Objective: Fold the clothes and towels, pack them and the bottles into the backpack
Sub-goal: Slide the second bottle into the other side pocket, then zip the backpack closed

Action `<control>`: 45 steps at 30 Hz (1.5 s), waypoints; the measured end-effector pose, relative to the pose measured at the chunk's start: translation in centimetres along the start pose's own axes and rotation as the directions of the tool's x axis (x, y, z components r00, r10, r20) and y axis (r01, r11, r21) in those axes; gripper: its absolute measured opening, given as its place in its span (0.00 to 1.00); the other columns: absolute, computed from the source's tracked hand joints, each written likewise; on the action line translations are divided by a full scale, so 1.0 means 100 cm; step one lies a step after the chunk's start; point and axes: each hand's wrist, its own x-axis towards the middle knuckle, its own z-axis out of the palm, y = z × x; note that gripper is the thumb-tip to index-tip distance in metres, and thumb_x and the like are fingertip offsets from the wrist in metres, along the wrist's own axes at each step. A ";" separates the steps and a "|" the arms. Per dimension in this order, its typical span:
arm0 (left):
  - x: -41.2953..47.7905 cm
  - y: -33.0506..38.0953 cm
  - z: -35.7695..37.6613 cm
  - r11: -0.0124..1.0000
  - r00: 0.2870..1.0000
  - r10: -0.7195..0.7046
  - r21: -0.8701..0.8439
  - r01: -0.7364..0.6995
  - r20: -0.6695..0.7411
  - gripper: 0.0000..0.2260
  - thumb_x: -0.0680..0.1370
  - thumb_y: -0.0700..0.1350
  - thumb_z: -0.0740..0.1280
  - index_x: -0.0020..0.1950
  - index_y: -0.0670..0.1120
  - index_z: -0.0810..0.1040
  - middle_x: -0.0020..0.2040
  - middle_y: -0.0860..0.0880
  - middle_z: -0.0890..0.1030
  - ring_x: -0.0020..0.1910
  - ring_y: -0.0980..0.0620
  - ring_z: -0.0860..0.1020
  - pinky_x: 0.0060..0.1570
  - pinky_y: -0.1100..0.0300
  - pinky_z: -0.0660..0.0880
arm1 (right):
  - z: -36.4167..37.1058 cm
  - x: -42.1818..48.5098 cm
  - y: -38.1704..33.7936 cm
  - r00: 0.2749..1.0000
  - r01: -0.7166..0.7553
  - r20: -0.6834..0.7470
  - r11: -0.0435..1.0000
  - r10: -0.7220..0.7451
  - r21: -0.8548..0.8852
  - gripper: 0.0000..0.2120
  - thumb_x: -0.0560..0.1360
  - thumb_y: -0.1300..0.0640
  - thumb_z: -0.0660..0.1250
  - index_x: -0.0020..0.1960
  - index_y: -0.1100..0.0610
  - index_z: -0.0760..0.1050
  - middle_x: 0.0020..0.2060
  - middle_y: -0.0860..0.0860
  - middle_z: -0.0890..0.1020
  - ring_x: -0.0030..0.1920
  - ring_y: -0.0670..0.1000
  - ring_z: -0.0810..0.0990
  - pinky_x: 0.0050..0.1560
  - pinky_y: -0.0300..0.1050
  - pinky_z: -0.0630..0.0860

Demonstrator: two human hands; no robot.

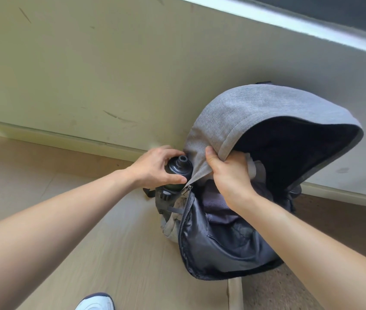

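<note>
A grey backpack (240,117) stands open on the floor against the wall, its front flap (220,247) hanging down. Dark purple folded cloth (214,203) and a pale towel (254,167) lie inside. My left hand (155,167) grips a black bottle (178,170) by its cap end, at the backpack's left side pocket (166,205). The bottle's lower part is hidden in the pocket. My right hand (229,173) pinches the grey edge of the backpack's top beside the zipper pull (186,189).
The pale wall (110,74) with a baseboard runs right behind the backpack. Light wooden floor (76,220) spreads to the left and front. A brown mat (338,222) lies to the right. The toe of a white shoe (95,303) shows at the bottom edge.
</note>
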 end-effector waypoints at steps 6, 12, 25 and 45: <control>-0.012 -0.001 0.017 0.997 0.996 -0.034 -0.074 0.028 -0.079 0.37 0.63 0.70 0.71 0.70 0.58 0.76 0.61 0.59 0.79 0.62 0.55 0.78 0.62 0.48 0.76 | -0.017 -0.009 -0.004 0.983 0.032 0.183 0.991 -0.007 -0.132 0.10 0.82 0.50 0.65 0.45 0.52 0.79 0.42 0.45 0.85 0.47 0.42 0.84 0.56 0.41 0.79; -0.041 0.003 0.022 0.990 0.984 -0.114 -0.098 0.101 -0.136 0.34 0.71 0.52 0.76 0.75 0.55 0.68 0.67 0.54 0.75 0.62 0.53 0.78 0.61 0.49 0.77 | -0.058 -0.036 0.005 0.917 0.080 0.396 0.942 0.058 -0.325 0.10 0.81 0.52 0.67 0.59 0.52 0.82 0.50 0.44 0.86 0.50 0.41 0.83 0.55 0.40 0.79; -0.115 0.074 0.042 0.785 0.800 -0.416 -0.273 0.556 0.432 0.14 0.80 0.47 0.72 0.64 0.50 0.75 0.62 0.53 0.80 0.61 0.53 0.79 0.47 0.63 0.75 | -0.182 -0.087 0.044 0.950 -0.266 -0.010 0.788 0.313 -0.555 0.13 0.76 0.54 0.73 0.53 0.57 0.71 0.48 0.52 0.78 0.48 0.53 0.78 0.45 0.49 0.76; -0.081 0.186 -0.011 0.478 0.756 -0.601 -0.642 0.600 0.259 0.06 0.80 0.33 0.62 0.56 0.33 0.73 0.43 0.34 0.82 0.34 0.39 0.85 0.36 0.49 0.85 | -0.226 -0.086 0.002 0.770 -0.602 0.294 0.797 0.566 0.043 0.15 0.77 0.62 0.72 0.62 0.55 0.73 0.60 0.56 0.81 0.57 0.56 0.81 0.59 0.62 0.79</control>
